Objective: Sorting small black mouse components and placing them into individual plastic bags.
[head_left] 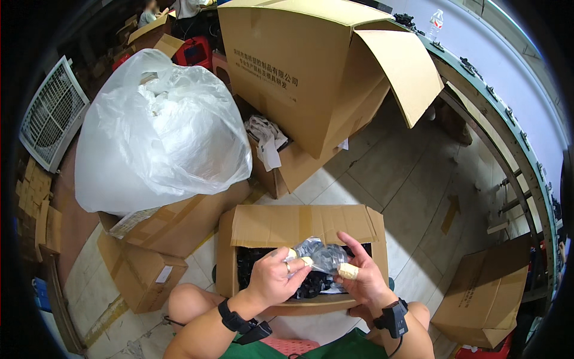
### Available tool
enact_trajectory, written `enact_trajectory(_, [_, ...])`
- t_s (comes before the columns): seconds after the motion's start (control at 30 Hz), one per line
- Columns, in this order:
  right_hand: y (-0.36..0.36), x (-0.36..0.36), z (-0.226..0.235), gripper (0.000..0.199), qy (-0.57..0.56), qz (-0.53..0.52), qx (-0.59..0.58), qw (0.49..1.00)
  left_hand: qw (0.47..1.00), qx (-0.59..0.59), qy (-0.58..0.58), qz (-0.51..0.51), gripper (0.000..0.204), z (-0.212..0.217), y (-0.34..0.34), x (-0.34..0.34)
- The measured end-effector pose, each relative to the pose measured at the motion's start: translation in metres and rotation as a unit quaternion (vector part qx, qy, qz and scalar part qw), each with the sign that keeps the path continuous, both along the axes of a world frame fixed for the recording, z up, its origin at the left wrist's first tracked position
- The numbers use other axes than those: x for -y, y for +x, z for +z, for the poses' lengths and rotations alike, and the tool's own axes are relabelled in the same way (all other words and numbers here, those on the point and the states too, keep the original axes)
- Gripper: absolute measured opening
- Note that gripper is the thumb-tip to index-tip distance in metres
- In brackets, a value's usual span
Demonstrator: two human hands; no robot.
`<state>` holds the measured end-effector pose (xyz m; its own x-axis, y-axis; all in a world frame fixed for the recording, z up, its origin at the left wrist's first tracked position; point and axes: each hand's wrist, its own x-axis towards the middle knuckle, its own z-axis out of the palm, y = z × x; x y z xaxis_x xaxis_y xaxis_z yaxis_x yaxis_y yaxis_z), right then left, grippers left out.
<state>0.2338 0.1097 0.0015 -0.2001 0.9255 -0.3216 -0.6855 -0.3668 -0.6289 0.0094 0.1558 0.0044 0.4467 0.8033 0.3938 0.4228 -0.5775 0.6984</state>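
An open cardboard box (281, 224) stands on the floor between my knees, filled with small black parts (251, 263). Both hands are over its opening. My left hand (276, 278) and my right hand (359, 275) together hold a small clear plastic bag (323, 256) above the black parts. Several of my fingertips are wrapped in beige tape. A black band with a cable sits on each wrist.
A big clear plastic bag of white material (158, 134) sits on a carton at left. A tall open carton (305, 66) stands behind, with a smaller carton (287, 167) under it. More cartons lie at lower left (140, 272) and lower right (487, 293). A workbench edge (508, 131) curves along the right.
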Motion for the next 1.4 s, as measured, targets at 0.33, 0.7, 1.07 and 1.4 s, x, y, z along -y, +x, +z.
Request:
enact_trajectory(0.33, [0.002,-0.001,-0.010,0.029,0.034,0.030,0.318,0.947,0.996,0.017,-0.092,0.006,0.012,-0.006,0.001,0.000])
enact_trajectory(0.7, [-0.001,0.000,0.005,0.021,0.203,-0.009,0.594,0.778,0.998,-0.056,-0.029,0.015,0.011,-0.005,0.001,0.001])
enact_trajectory(1.07, [0.000,-0.004,0.010,0.019,0.299,0.018,0.664,0.685,0.997,-0.066,0.008,0.029,0.010,-0.012,0.004,-0.002])
enact_trajectory(1.4, [0.008,-0.006,0.011,0.020,0.329,-0.012,0.641,0.694,0.994,-0.101,0.040,0.025,0.009,-0.011,0.004,0.001])
